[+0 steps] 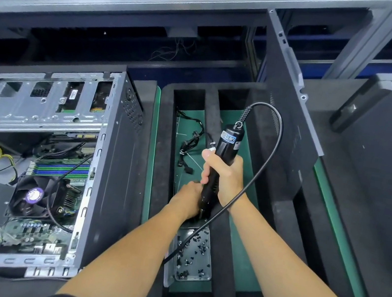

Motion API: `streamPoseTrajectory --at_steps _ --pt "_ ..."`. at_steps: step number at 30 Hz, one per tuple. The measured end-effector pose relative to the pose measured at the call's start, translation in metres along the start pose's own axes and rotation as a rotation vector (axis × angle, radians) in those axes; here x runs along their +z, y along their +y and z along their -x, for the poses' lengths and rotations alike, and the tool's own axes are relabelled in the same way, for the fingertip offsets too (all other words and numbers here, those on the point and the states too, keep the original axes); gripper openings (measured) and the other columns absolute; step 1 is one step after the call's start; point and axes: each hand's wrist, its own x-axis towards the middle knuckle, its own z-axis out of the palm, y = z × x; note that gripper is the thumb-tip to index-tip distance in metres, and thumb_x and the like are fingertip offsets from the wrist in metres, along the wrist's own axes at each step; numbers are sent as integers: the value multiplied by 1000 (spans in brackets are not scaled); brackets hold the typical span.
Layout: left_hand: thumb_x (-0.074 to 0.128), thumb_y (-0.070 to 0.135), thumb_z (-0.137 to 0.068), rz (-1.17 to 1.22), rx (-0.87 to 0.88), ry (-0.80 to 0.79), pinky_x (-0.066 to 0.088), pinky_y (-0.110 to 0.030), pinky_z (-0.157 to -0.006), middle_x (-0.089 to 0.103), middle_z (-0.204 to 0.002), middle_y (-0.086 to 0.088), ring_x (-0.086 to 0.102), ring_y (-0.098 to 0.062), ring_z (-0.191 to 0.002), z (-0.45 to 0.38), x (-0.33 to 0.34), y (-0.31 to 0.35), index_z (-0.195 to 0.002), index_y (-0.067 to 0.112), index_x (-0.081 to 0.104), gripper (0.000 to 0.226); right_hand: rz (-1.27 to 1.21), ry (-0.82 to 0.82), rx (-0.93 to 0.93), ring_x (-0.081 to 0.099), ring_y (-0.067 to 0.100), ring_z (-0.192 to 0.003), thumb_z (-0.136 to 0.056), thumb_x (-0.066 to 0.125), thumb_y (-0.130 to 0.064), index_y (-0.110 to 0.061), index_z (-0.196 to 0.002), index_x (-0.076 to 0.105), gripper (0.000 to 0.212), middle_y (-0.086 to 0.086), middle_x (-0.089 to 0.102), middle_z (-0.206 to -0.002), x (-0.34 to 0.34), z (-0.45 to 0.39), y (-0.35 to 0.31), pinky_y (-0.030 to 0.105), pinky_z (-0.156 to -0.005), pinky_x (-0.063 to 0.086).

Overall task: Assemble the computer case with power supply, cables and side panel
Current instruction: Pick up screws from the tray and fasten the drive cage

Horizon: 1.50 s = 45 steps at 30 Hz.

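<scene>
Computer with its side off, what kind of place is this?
Probably a computer assembly line. An open computer case lies on its side, the right hand grips a corded electric screwdriver, and a tray of screws sits below.

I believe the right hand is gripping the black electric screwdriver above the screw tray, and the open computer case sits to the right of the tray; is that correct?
Not quite: in the head view the open computer case sits to the left of the screw tray, not the right. The right hand does grip the black electric screwdriver above the tray.
</scene>
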Motion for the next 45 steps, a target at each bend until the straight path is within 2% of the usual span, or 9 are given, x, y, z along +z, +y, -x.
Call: streamPoseTrajectory --at_steps 2,5,9,13,17,22,28,33,45 --pt "48 -6 -86 120 -46 69 47 -35 -66 54 -82 -12 53 -30 -74 -2 -6 1 -90 4 53 12 8 -5 -26 45 23 -42 -74 77 -33 -17 -55 56 33 11 49 -50 1 0 -3 26 -51 45" --pt "52 -2 -86 317 -144 197 32 -17 -47 42 -59 1 38 -16 -55 -6 -21 0 -55 13 40 37 -37 -4 -64 45 22 -41 -74 76 -31 -17 -54 56 31 9 49 -48 4 0 -12 26 -50 45" --pt "54 -4 -86 627 -189 295 33 -8 -44 51 -55 9 43 -4 -53 -3 -46 10 -53 18 56 39 -95 34 -171 44 23 -41 -74 74 -29 -20 -55 56 28 9 48 -48 15 0 -36 30 -53 44" --pt "53 -3 -87 766 -51 433 25 -9 -39 38 -35 16 32 -4 -42 11 -97 42 -60 -8 48 28 -79 -11 -342 45 28 -49 -79 69 -26 -15 -53 56 32 17 49 -49 33 1 -74 36 -67 45" --pt "47 -5 -80 716 128 498 26 -13 -42 40 -34 17 36 2 -37 35 -156 61 -37 24 56 53 -86 -112 -485 45 27 -46 -81 68 -24 -7 -52 52 38 17 50 -47 64 6 -114 35 -63 43" --pt "52 4 -89 773 228 613 36 -16 -49 53 -48 15 45 3 -48 68 -198 43 -45 22 57 48 -154 -204 -554 43 27 -42 -83 68 -25 -19 -50 56 35 9 50 -44 110 10 -156 39 -62 43" --pt "59 0 -91 858 339 536 46 -24 -69 66 -76 1 58 -13 -72 98 -231 -10 -78 17 68 23 -250 -185 -546 43 22 -37 -78 72 -28 -15 -59 52 31 6 50 -48 166 13 -175 30 -48 40" --pt "55 -1 -93 997 361 436 44 -16 -53 63 -64 3 56 -6 -55 120 -256 -64 -81 13 66 22 -343 -144 -525 42 22 -40 -73 74 -30 -8 -71 47 35 8 48 -51 223 9 -178 28 -49 40" --pt "47 -8 -95 1189 440 351 51 -19 -66 66 -73 -5 60 -13 -68 131 -279 -173 -87 7 65 25 -311 -44 -560 42 22 -39 -75 71 -28 -11 -70 42 34 10 46 -51 321 -1 -162 28 -47 39"
